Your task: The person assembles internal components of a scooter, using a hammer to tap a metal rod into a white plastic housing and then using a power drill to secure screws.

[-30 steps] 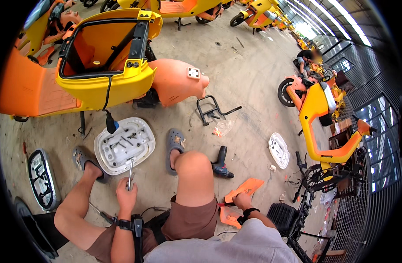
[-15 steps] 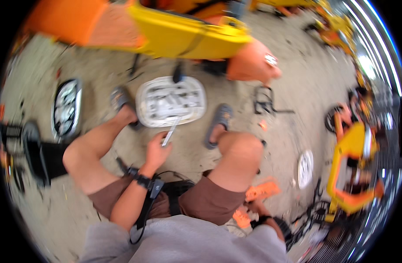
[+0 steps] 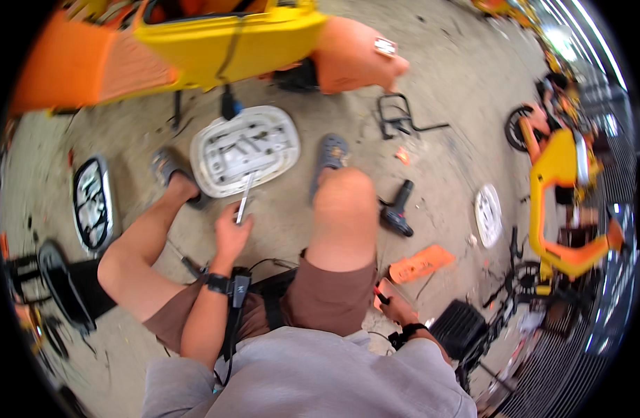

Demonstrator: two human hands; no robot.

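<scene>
My left hand (image 3: 232,233) is closed around a slim silver metal tool (image 3: 246,195), whose exact kind I cannot make out. Its far end reaches the near rim of a white rounded plastic panel (image 3: 203,150) lying between my feet. Out to the right, beside my thigh, my right hand (image 3: 398,306) is closed on a red-and-black handled tool (image 3: 382,297); the rest of it is hidden. Just under that hand lies an orange piece (image 3: 384,287), and a larger orange plastic part (image 3: 422,263) rests beyond it.
A yellow-and-orange vehicle body (image 3: 264,45) spans the far side. A black power drill (image 3: 400,209), a black bent metal frame (image 3: 397,118) and another white panel (image 3: 489,216) lie on the right. A black-and-white oval panel (image 3: 93,203) is at left; a yellow frame (image 3: 543,202) stands far right.
My view has shifted, so the scene sits differently in the picture. The drill, formerly behind my right knee, shows fully. My left hand keeps the silver tool; the red-and-black handle now shows in my right.
</scene>
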